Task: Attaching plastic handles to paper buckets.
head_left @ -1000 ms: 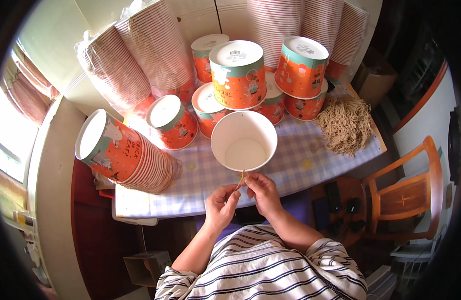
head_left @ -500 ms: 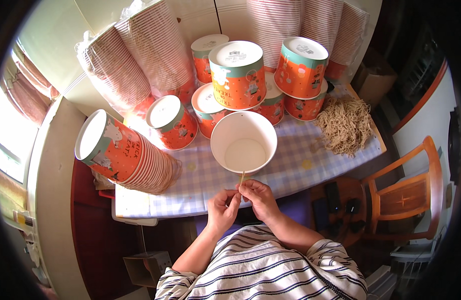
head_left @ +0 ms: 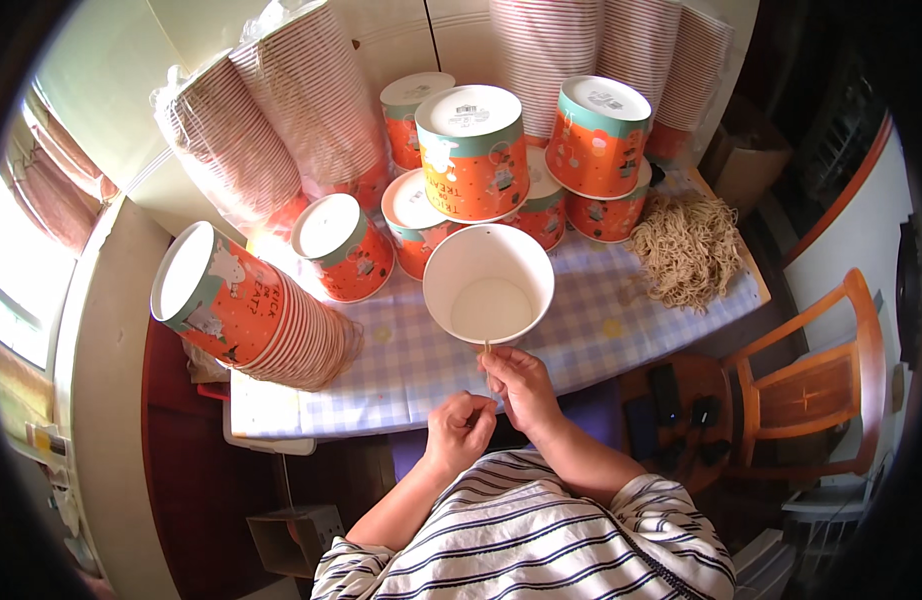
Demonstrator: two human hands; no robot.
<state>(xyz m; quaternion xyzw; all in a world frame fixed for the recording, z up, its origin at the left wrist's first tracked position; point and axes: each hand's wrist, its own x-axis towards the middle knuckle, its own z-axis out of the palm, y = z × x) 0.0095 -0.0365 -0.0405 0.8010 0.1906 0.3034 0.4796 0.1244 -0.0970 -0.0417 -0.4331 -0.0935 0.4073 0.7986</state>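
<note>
A white-lined paper bucket [head_left: 489, 262] stands mouth up at the near side of the table, with small dark holes at its rim. From its near rim hangs a thin tan cord [head_left: 487, 347]. My right hand [head_left: 524, 388] is closed, pinching this cord just below the rim. Lower and to the left, my left hand [head_left: 459, 430] is curled shut, thumb and forefinger pressed together close under the right hand. The cord seems to run down to it, though its end is too fine to follow.
Upside-down orange buckets [head_left: 473, 150] are piled behind the open one. A leaning nested stack [head_left: 266, 310] lies at left, and bagged stacks [head_left: 311, 100] stand behind. A heap of tan cords [head_left: 686, 250] sits at right on the checkered tablecloth [head_left: 581, 335]. A wooden chair [head_left: 811, 390] stands at right.
My hands have parted slightly: the right has risen toward the bucket's rim, and the left has moved down and turned, its fingers curling in more. The bucket has hardly moved.
</note>
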